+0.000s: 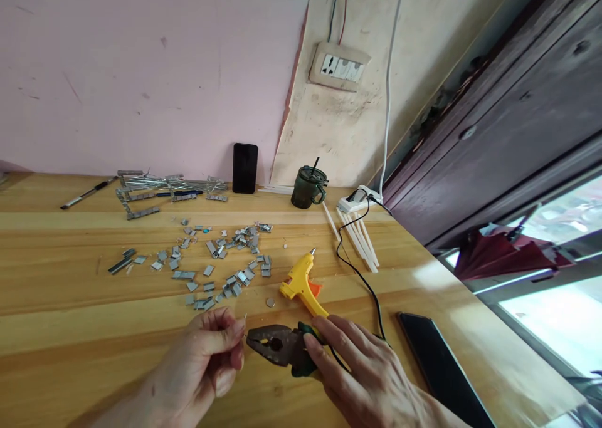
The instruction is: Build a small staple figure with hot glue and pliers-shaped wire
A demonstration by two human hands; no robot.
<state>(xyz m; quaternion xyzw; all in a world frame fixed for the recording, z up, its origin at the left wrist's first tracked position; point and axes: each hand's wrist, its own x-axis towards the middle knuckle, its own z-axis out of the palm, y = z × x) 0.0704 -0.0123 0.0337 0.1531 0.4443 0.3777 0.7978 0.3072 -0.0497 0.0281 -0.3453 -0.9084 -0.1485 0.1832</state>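
My left hand [207, 353] is closed in a pinch between thumb and forefinger on a thin wire-like piece [245, 316], its end poking out above the fingertips. The rest of that piece is hidden. Wrapped around the dark green handles of a pair of pliers [277, 345] is my right hand [357, 365]. The dark metal jaws point left, their tip close to the left fingertips; whether they touch the piece I cannot tell. Beyond the pliers lies a yellow glue gun [301, 274] with an orange trigger. Small bent metal pieces [230, 287] are scattered past my left hand, near a round disc [270, 302].
A bundle of metal rods and strips [164, 187] lies at the back left beside a pen [87, 194]. A phone [245, 168] leans against the wall. A green mug [308, 188], power strip [360, 199], glue sticks [360, 240], black cable [362, 277] and dark flat device [444, 368] occupy the right.
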